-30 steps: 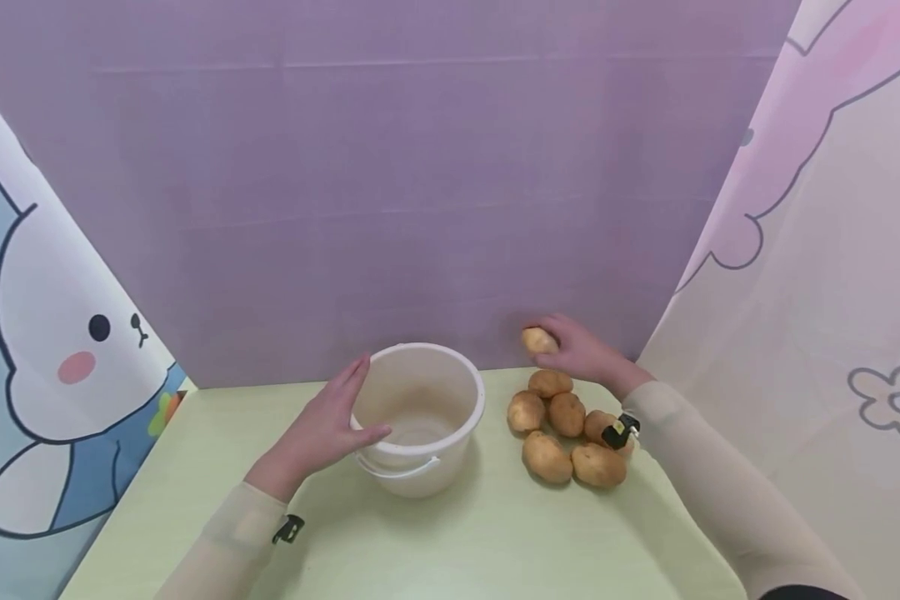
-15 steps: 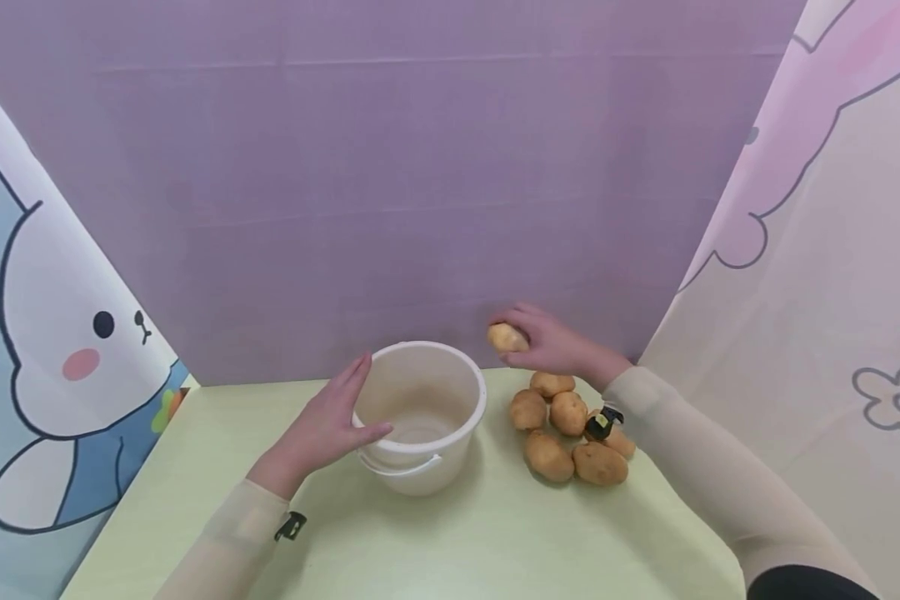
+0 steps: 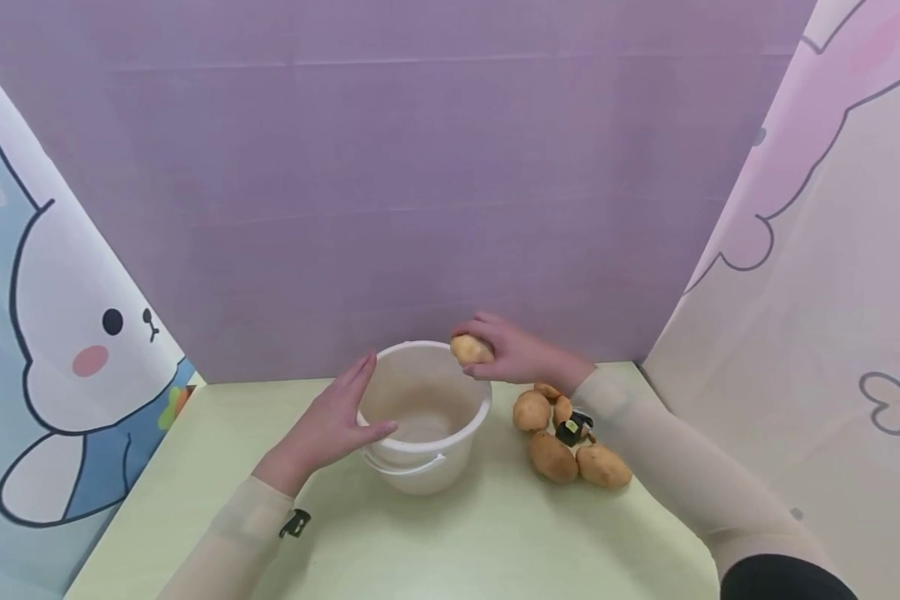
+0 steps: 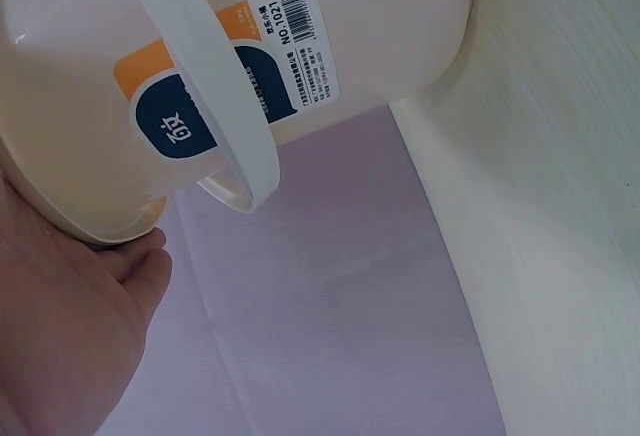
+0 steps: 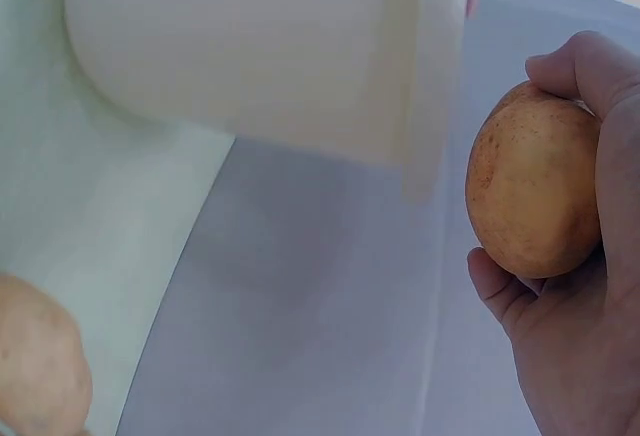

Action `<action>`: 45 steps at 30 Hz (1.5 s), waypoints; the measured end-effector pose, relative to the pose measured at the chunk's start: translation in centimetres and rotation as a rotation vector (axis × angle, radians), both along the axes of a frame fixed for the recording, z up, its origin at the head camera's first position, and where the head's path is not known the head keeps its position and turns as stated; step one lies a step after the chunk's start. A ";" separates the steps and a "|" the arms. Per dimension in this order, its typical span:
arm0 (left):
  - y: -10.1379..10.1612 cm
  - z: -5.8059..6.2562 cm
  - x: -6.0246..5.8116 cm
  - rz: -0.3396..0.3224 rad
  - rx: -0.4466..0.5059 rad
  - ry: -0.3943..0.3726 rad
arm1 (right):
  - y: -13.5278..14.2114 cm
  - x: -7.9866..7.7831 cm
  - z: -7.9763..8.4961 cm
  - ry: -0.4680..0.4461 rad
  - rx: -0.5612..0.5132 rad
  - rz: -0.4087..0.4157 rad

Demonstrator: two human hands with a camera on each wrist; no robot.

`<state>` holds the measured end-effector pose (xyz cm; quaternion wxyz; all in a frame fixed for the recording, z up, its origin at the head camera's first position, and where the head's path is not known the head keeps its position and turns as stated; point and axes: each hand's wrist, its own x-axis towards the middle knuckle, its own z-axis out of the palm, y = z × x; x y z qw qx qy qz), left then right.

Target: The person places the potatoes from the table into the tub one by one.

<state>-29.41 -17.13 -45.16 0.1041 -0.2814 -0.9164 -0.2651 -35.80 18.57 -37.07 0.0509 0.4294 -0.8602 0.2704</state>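
Observation:
A white plastic bucket [image 3: 453, 460] with a thin handle stands on the table; only its bare inner wall and floor show inside. My left hand [image 3: 328, 435] holds its left rim, thumb over the front edge and fingers along the side. In the left wrist view, a printed label [image 4: 300, 41] shows on the bucket's wall beside the handle. My right hand [image 3: 516, 354] grips a light brown potato [image 5: 535, 181], held up at the bucket's right rear rim. Several more potatoes [image 3: 531, 412] lie clustered right of the bucket, partly hidden under my right forearm.
The pale green table [image 3: 420, 550] ends at a purple backdrop [image 3: 420, 208] just behind the bucket. Cartoon-printed cloths [image 3: 832, 292] slope up at both sides. A small black device [image 3: 570, 429] on my right wrist overlaps the potato cluster.
My right hand has carried the potato leftward from above the cluster to the bucket's right rim. My left hand keeps its place on the bucket.

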 end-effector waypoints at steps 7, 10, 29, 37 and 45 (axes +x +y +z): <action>-0.1 0.1 0.1 -0.011 0.010 -0.007 | -2.6 -0.2 -0.8 -0.005 0.029 0.052; -0.1 0.2 0.1 -0.012 0.008 -0.007 | -3.6 -0.2 -1.0 -0.014 0.047 0.068; 0.0 0.4 -0.1 -0.016 -0.007 -0.013 | -7.3 -0.3 -2.0 -0.043 0.188 0.123; -0.1 0.4 -0.1 -0.018 -0.003 -0.007 | -8.5 -0.6 -2.4 -0.061 0.229 0.151; 0.0 0.3 0.2 -0.022 0.005 -0.011 | -9.4 -1.2 -3.1 -0.054 0.234 0.181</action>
